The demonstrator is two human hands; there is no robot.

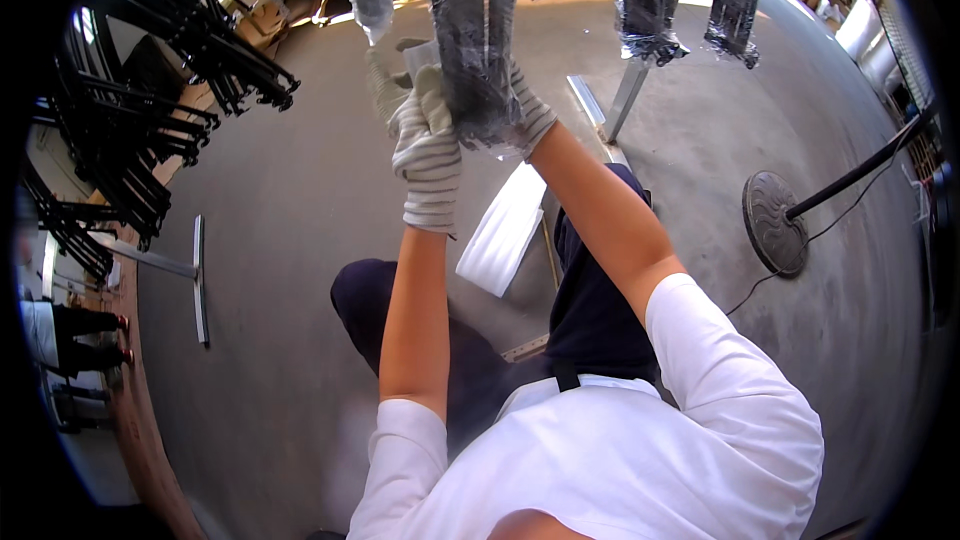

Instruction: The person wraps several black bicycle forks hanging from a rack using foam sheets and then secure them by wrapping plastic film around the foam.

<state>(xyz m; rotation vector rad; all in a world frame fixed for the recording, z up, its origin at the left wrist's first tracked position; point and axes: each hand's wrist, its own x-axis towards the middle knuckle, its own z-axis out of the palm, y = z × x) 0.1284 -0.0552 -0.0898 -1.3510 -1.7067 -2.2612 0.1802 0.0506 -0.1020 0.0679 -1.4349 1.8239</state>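
In front of me hangs a dark part wrapped in clear plastic film [478,60], its loose film bunched at the lower end. My left hand [425,135], in a pale striped work glove, is raised just left of it. Its fingers and thumb close around a whitish translucent piece [420,57] that looks like plastic. My right hand [530,112], gloved the same way, reaches up behind the right side of the wrapped part and lies against it. The right fingers are hidden by that part.
More film-wrapped dark parts [650,0] hang at the top right. Several black metal frames [180,30] hang at the left. White foam sheet [503,230] lies below my hands. A stand's round base [775,223] with a cord is on the right; metal legs [200,280] stand at left.
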